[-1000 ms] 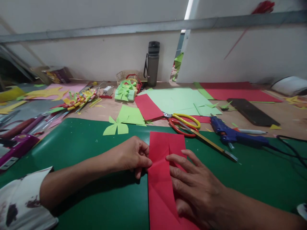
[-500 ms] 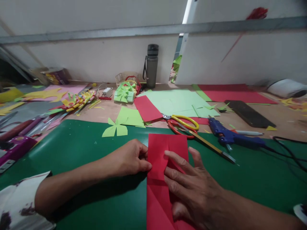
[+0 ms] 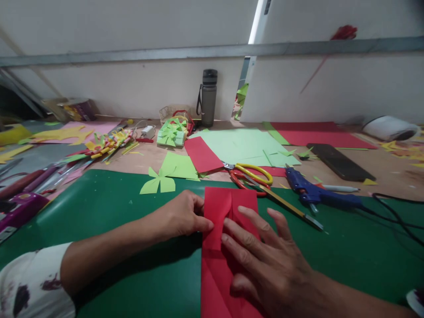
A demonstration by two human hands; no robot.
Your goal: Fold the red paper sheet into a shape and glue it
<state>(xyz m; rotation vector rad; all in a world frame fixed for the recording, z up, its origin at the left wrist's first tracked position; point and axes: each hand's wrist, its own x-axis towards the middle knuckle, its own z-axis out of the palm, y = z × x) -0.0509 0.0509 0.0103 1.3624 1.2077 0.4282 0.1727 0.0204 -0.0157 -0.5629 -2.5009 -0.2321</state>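
Item: red paper strip (image 3: 221, 229), which I see lying folded on the green mat (image 3: 115, 212). My left hand (image 3: 182, 216) pinches its left edge; my right hand (image 3: 265, 260) lies spread, pressing it flat. Scissors (image 3: 251, 174) just beyond.

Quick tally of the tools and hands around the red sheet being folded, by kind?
Hands on the red paper: 2 (left hand, right hand)
Scissors: 1
Glue gun: 1
Water bottle: 1
Total: 5
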